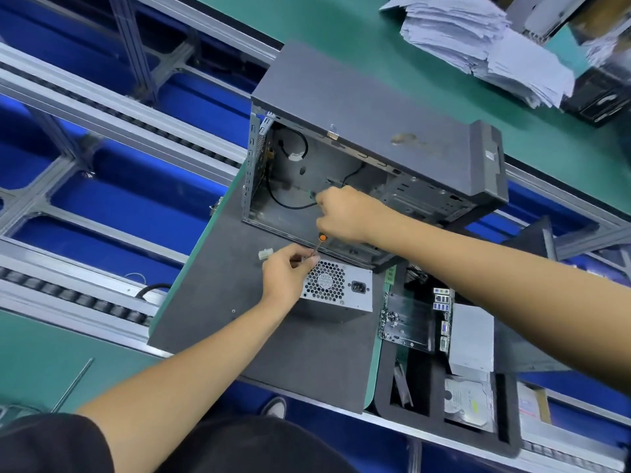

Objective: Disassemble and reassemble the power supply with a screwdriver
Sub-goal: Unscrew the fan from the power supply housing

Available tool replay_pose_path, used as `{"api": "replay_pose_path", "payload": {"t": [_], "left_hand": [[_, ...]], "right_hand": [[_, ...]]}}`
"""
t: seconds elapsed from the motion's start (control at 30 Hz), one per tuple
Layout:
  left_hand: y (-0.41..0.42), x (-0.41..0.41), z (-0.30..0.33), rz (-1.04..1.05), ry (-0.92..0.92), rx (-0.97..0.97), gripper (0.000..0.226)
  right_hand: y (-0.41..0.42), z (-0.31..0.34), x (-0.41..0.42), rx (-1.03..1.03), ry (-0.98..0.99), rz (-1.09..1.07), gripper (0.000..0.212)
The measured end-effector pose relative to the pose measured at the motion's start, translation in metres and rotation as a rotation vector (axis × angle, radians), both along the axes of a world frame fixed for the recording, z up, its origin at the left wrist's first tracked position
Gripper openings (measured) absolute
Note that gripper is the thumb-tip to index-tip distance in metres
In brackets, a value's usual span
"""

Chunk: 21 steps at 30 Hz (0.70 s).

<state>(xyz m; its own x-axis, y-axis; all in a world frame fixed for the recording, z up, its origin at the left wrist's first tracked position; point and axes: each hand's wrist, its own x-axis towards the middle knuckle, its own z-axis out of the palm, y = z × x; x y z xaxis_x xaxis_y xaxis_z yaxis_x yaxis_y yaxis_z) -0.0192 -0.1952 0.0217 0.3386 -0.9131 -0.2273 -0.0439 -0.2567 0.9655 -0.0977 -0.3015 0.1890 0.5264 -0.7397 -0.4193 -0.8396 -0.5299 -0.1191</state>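
A grey power supply (345, 295) with a honeycomb fan grille and a mains socket lies on a dark grey mat (218, 302), in front of an open, mostly empty computer case (358, 107). My right hand (348, 213) grips a screwdriver (321, 241) with an orange collar, its shaft pointing down at the supply's top left corner. My left hand (286, 273) pinches the shaft's tip at that corner. The handle is hidden inside my right fist.
A white connector (263, 255) lies left of the supply. A black foam tray (440, 418) at the right holds a motherboard (413, 319), a hard drive (469, 404) and a grey box (473, 336). Paper stacks (478, 39) sit behind the case. Roller conveyors run along the left.
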Motion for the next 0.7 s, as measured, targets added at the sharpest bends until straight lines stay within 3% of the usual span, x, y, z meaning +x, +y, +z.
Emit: {"api": "replay_pose_path", "payload": {"t": [0.1, 0.2, 0.27, 0.33, 0.4, 0.47, 0.53, 0.6, 0.63, 0.7], "left_hand": [[-0.002, 0.002, 0.002, -0.013, 0.022, 0.009, 0.006], [-0.004, 0.005, 0.004, -0.052, 0.018, 0.018, 0.014], [-0.004, 0.006, 0.005, -0.065, 0.05, 0.025, 0.011], [-0.004, 0.007, 0.004, -0.072, 0.026, 0.021, 0.013], [-0.004, 0.008, 0.004, -0.072, -0.005, 0.014, 0.019], [-0.004, 0.008, 0.007, -0.05, 0.022, 0.003, 0.018], [-0.004, 0.007, 0.01, -0.032, 0.036, -0.014, 0.023], [-0.003, 0.005, 0.012, -0.032, 0.003, -0.013, 0.016], [-0.002, 0.004, 0.012, -0.031, 0.001, -0.011, 0.01], [-0.002, 0.003, 0.01, -0.027, 0.028, 0.001, 0.005]], "right_hand": [[-0.004, 0.013, -0.008, 0.085, -0.005, 0.248, 0.021], [-0.019, 0.028, -0.011, 0.006, 0.294, 0.907, 0.043], [-0.028, 0.033, -0.006, -0.122, 0.436, 1.257, 0.046], [-0.032, 0.031, -0.001, -0.163, 0.368, 1.489, 0.035], [-0.03, 0.025, -0.001, -0.142, 0.205, 1.563, 0.024], [-0.02, 0.015, -0.004, -0.136, 0.067, 1.328, 0.015], [-0.008, 0.004, -0.004, -0.114, -0.002, 0.798, 0.006], [-0.004, -0.006, 0.0, -0.043, -0.042, 0.264, 0.018], [-0.004, -0.008, 0.002, -0.009, -0.05, 0.114, 0.017], [-0.007, -0.005, 0.004, 0.024, -0.034, 0.087, 0.012]]}}
